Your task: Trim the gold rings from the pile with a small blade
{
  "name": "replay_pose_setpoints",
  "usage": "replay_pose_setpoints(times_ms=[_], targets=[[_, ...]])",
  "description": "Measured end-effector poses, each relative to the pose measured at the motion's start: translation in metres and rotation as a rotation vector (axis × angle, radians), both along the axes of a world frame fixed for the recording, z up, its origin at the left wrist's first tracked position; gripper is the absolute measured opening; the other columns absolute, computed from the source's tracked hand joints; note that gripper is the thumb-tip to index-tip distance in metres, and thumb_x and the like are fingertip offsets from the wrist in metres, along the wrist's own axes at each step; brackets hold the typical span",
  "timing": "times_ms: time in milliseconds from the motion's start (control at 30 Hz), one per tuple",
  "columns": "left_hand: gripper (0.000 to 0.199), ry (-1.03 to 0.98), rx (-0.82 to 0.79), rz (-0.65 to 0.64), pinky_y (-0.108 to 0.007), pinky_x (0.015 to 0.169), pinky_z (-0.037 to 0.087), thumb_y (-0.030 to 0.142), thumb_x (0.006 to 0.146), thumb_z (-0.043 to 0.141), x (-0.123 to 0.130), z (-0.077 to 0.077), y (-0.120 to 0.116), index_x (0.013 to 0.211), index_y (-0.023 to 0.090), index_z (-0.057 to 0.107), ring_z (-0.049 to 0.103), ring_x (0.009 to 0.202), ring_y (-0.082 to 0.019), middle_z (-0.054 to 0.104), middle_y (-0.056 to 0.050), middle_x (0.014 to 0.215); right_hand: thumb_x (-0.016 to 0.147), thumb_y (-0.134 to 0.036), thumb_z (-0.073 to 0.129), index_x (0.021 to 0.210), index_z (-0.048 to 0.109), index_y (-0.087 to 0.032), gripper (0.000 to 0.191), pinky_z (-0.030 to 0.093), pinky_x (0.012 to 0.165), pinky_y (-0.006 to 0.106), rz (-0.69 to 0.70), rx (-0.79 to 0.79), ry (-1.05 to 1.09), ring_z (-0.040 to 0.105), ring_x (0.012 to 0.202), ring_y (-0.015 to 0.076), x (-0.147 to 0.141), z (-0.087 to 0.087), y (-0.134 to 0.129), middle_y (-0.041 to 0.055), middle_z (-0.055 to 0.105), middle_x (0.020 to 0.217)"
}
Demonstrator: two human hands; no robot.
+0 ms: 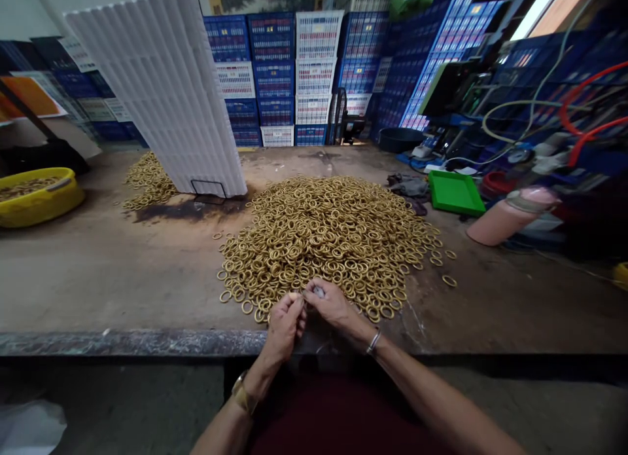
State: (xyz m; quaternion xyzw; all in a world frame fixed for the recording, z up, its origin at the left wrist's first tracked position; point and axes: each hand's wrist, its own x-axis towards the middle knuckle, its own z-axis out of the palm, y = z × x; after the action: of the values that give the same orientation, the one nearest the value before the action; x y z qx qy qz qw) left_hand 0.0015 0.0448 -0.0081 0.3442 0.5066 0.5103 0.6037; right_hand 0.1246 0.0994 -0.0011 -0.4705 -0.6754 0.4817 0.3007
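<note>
A large heap of brass-coloured rings (333, 232) lies on the worktable in front of me. At the heap's near edge my left hand (285, 323) is closed, its thumb and fingers pinched together. My right hand (333, 304) is closed as well, its fingertips almost touching those of the left. A small grey-white piece (318, 291) shows at the right fingers; its kind is too small to tell. Whatever lies between the pinched fingertips is hidden. Loose rings surround both hands.
A white corrugated panel (167, 95) stands in a black wire holder (209, 190). Behind it is a smaller ring pile (147, 180). A yellow tub (44, 203) sits left; a green tray (456, 193) and pink bottle (507, 216) sit right. Stacked crates (272, 78) line the back.
</note>
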Motion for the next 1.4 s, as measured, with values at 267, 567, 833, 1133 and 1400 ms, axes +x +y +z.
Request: replay_pose_setpoints(times_ms=[267,567,833,1133,1400], targets=[[0.026,-0.261,-0.019,-0.055,-0.014,0.037,0.024,0.040,0.073,0.058,-0.001,0.003,-0.003,0.072,0.017,0.046,0.038,0.042,-0.003,0.046,0.006,0.056,0.073,-0.033,0.050,0.071,0.051,-0.018,0.015,0.030,0.045,0.019,0.004,-0.195,0.183,0.037,0.045,0.0062,0.001,-0.002,0.000,-0.0049,0.051,0.058],[0.028,-0.285,0.000,-0.015,-0.015,0.037,0.025,0.042,0.072,0.059,-0.001,-0.002,-0.004,0.072,0.017,0.044,0.039,0.042,-0.003,0.046,0.006,0.056,0.074,-0.022,0.045,0.064,0.052,-0.017,0.013,0.029,0.050,0.019,0.026,0.141,-0.108,0.038,0.051,0.0081,0.004,-0.008,-0.004,-0.0040,0.046,0.055],[0.031,-0.166,0.030,0.005,-0.014,0.038,0.026,0.047,0.073,0.057,-0.003,-0.009,-0.002,0.072,0.018,0.044,0.039,0.041,-0.003,0.046,0.007,0.055,0.073,-0.016,0.043,0.061,0.049,-0.017,0.014,0.024,0.049,0.019,0.186,0.318,-0.368,0.036,0.049,0.0076,0.005,-0.002,-0.012,-0.0037,0.046,0.053],[0.027,-0.304,0.016,-0.061,-0.015,0.037,0.026,0.040,0.075,0.058,-0.005,0.003,-0.013,0.069,0.017,0.044,0.036,0.041,-0.003,0.043,0.006,0.053,0.073,-0.012,0.042,0.082,0.057,-0.018,0.018,0.027,0.055,0.021,0.134,0.315,-0.711,0.051,0.060,0.0118,0.010,-0.012,-0.003,0.0023,0.061,0.069],[0.025,-0.495,-0.086,-0.005,-0.016,0.039,0.030,0.036,0.073,0.059,-0.009,-0.001,-0.011,0.072,0.015,0.046,0.045,0.048,-0.005,0.059,-0.004,0.076,0.084,-0.029,0.040,0.097,0.051,-0.020,0.019,0.030,0.057,0.021,-0.085,0.362,-0.752,0.058,0.065,0.0140,0.008,-0.023,0.005,0.0024,0.063,0.071]])
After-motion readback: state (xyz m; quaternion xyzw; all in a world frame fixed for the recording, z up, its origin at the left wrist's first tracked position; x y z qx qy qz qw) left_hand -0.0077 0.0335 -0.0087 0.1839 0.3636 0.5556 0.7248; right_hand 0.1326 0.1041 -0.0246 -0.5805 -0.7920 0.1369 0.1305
